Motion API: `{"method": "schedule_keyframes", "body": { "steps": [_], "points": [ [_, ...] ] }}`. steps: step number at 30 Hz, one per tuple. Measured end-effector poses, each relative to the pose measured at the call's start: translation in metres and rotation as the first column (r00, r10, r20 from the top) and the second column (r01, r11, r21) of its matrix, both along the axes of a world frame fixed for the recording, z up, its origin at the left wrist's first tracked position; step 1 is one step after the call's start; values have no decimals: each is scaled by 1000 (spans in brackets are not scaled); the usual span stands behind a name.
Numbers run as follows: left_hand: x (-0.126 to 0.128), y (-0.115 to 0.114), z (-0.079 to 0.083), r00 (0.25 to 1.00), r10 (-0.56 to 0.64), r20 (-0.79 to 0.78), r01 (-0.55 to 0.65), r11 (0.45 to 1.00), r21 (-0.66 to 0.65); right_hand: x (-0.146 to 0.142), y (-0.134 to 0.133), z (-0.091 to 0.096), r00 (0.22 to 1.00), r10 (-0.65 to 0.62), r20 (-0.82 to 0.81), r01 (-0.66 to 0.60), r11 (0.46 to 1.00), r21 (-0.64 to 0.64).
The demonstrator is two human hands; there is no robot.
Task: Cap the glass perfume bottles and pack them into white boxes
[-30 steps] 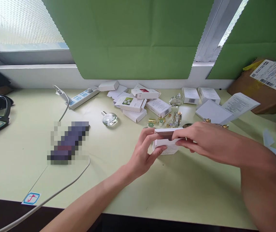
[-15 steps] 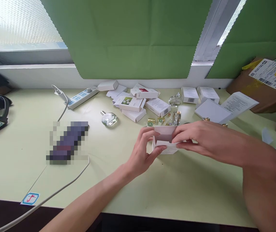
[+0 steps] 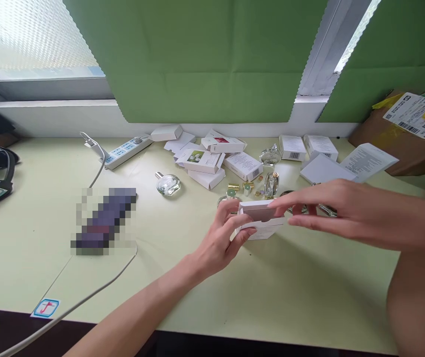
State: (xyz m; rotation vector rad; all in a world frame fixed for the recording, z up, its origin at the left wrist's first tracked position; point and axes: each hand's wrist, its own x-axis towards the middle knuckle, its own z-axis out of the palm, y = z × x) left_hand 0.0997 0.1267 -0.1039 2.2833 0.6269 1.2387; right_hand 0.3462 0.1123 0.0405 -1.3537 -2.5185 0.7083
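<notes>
Now the left hand [image 3: 221,238] is clamping the small white box [image 3: 263,229] from 8 o'clock; the flat right hand [image 3: 331,210] is pressing its flap [image 3: 259,213], and steady bracing seems best.

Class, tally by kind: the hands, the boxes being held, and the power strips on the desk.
Hands: 2, left hand and right hand
White box in hand: 1
Power strip: 1
Total: 4

Right hand [image 3: 331,210] isn't pinching the small white box [image 3: 262,229] anymore. Its fingers have gone flat and slid out to its own side, only the tips at the box. The flap [image 3: 257,210] that stood up half a second ago is back down under them.
</notes>
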Motion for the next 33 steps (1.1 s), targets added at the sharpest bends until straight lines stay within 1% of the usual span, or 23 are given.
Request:
{"method": "schedule_keyframes", "body": {
  "steps": [2, 3, 5, 6, 7, 9, 12, 14, 16, 18, 20, 22, 23, 25, 28, 30, 33],
  "points": [
    [0, -1, 0, 999, -35, -5, 35, 999, 1, 6, 4, 6, 996, -89, -25, 88, 995, -48],
    [0, -1, -1, 998, -55, -8, 55, 998, -7, 9, 7, 7, 986, -162, -32, 160, 985, -62],
    [0, -2, -2, 996, -82, -20, 82, 996, -19, 13, 16, 4, 937, -342, -70, 342, 940, -5],
    [0, -2, -2, 996, -86, -28, 85, 996, -20, 16, 21, 1, 911, -403, -88, 408, 912, 38],
    [0, -3, -3, 996, -85, -32, 85, 996, -15, 18, 26, -3, 893, -438, -108, 447, 890, 85],
    [0, -2, -3, 996, -82, -38, 83, 997, 3, 23, 36, -14, 878, -458, -141, 477, 864, 163],
    [0, -2, -2, 995, -93, -32, 95, 994, 56, 28, 48, -27, 857, -485, -171, 513, 834, 202],
    [1, -3, 1, 991, -128, -30, 131, 986, 102, 28, 52, -33, 849, -498, -176, 527, 823, 212],
    [2, -5, 4, 985, -163, -55, 170, 977, 132, 21, 53, -36, 861, -476, -180, 506, 835, 215],
    [3, -7, 5, 979, -182, -97, 194, 971, 139, 9, 52, -40, 890, -409, -203, 446, 872, 201],
    [3, -8, 5, 975, -186, -119, 202, 969, 141, -8, 52, -46, 921, -306, -241, 350, 922, 167],
    [3, -9, 4, 976, -185, -118, 202, 969, 143, -24, 53, -55, 945, -184, -269, 218, 971, 101],
    [2, -8, 4, 977, -183, -114, 198, 970, 144, -32, 54, -60, 951, -135, -279, 158, 985, 62],
    [2, -7, 2, 979, -175, -107, 189, 971, 145, -43, 57, -71, 951, -81, -298, 80, 997, -16],
    [1, -6, 0, 980, -168, -104, 181, 973, 143, -53, 61, -86, 946, -69, -318, 40, 994, -97],
    [2, -6, 0, 981, -163, -101, 176, 976, 132, -57, 62, -92, 944, -54, -327, 19, 994, -108],
    [2, -9, 2, 981, -160, -107, 173, 977, 125, -60, 62, -96, 937, -31, -348, -2, 996, -94]
  ]
}}
